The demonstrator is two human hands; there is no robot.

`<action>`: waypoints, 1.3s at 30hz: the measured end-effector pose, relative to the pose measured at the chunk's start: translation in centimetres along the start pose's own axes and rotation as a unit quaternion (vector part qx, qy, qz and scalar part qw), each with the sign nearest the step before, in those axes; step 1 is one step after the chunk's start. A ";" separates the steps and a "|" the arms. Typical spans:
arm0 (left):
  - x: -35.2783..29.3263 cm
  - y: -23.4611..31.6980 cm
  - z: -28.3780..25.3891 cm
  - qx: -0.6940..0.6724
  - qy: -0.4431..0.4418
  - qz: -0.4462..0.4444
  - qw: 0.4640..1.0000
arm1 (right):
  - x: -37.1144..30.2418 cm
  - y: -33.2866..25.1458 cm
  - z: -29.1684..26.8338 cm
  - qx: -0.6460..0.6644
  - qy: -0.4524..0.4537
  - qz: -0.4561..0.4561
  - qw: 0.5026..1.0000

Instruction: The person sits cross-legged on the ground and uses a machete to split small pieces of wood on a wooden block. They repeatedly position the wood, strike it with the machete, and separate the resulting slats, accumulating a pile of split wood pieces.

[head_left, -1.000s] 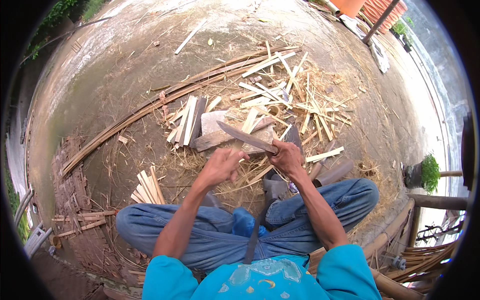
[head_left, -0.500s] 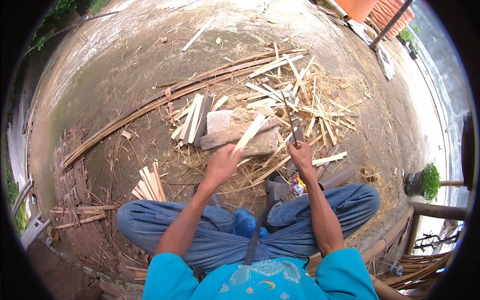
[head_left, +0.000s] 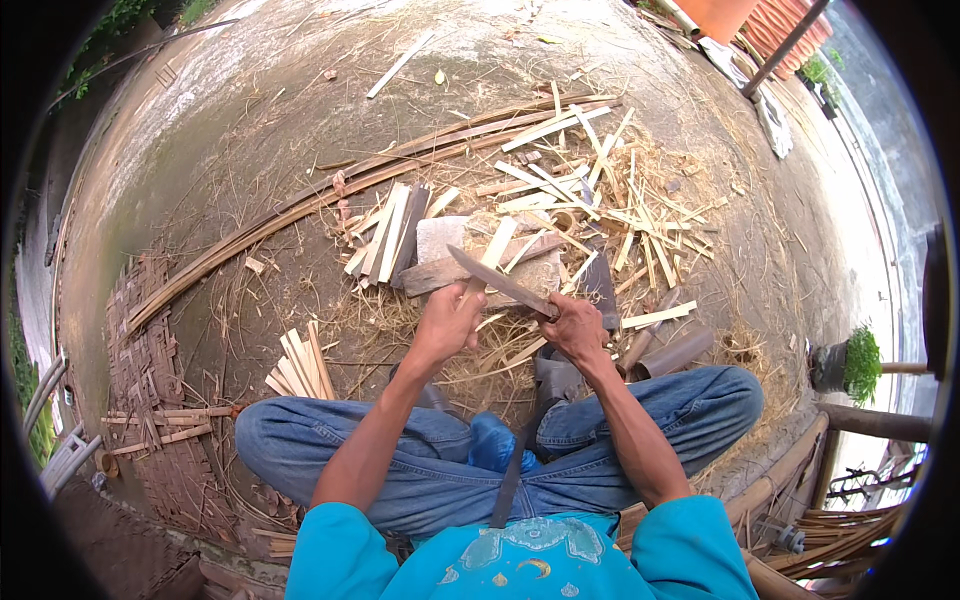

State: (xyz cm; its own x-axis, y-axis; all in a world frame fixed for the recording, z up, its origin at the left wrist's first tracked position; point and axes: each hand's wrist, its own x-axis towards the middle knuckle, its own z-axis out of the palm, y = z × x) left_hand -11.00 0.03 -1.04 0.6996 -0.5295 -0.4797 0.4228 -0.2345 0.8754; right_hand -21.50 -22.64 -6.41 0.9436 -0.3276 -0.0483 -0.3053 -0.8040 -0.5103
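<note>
Left hand [head_left: 447, 322] grips 1 pale strip [head_left: 498, 242] slanting far-right; right hand [head_left: 573, 328] grips the knife [head_left: 505, 284], blade crossing it leftward.

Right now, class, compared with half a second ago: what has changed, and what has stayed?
The right hand has swung the knife leftward: its blade pointed away from the person and now slants left, crossing over the pale strip. Nothing was visibly taken up or let go. The left hand still grips the strip; the weathered wooden piece stays put.

Open room between the hands [head_left: 446, 322] ends at the knife [head_left: 498, 282].
</note>
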 end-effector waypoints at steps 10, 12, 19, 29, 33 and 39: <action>0.7 -1.0 0.2 -0.133 0.026 0.024 0.990 | 1.8 7.5 -0.6 0.152 0.076 0.235 0.957; 1.7 -2.4 -1.5 -0.135 0.091 0.033 0.986 | 1.3 6.1 -0.9 0.163 0.038 0.233 0.958; 4.2 -7.0 -14.2 -0.087 0.461 0.065 0.881 | 2.3 9.0 0.5 0.086 0.030 0.260 0.961; 1.0 -12.3 -19.3 -0.064 0.726 -0.150 0.668 | 1.5 15.7 -1.9 0.090 0.193 0.396 0.893; 1.2 -9.5 -19.9 -0.032 0.567 0.022 0.823 | 0.7 18.9 0.2 0.137 0.265 0.518 0.802; -2.4 6.3 -10.6 0.148 0.203 0.112 0.962 | -2.6 27.4 3.5 0.249 0.333 0.611 0.673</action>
State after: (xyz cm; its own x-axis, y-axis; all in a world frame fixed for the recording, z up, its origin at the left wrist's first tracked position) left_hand -3.95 8.48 5.01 0.9463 -0.2463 -0.2096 0.0961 -0.4047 0.9094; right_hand -31.83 -42.04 -23.30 -0.2917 -0.8770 -0.3818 -0.5649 0.4801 -0.6711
